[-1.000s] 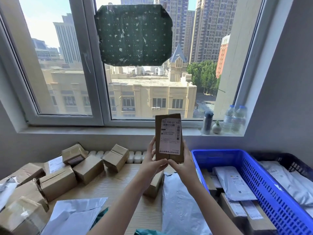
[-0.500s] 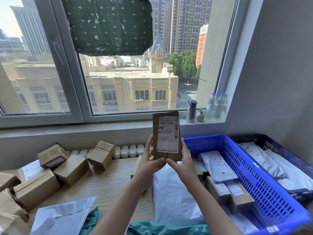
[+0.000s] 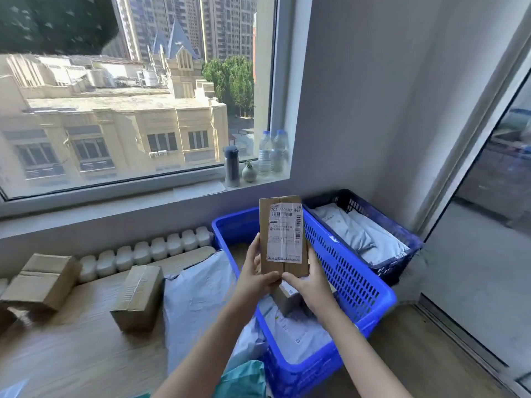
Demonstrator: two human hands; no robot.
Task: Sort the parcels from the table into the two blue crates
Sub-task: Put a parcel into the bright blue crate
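I hold a flat brown cardboard parcel (image 3: 283, 234) upright in front of me, its white shipping label facing me. My left hand (image 3: 254, 275) grips its lower left edge and my right hand (image 3: 309, 285) grips its lower right corner. The parcel hangs above the near bright blue crate (image 3: 344, 271), which holds small boxes and white mailers. Behind it to the right stands a darker blue crate (image 3: 402, 234) with grey-white poly bags inside.
On the wooden table (image 3: 71, 349) lie a taped brown box (image 3: 138, 297), more boxes (image 3: 40, 282) at the left and a large white mailer (image 3: 195, 300). A radiator (image 3: 149, 249) runs under the window. Bottles (image 3: 271, 153) and a flask (image 3: 231, 166) stand on the sill.
My view has swung to the right, bringing both crates toward the middle. The parcel, still held in both hands, now sits over the near blue crate.
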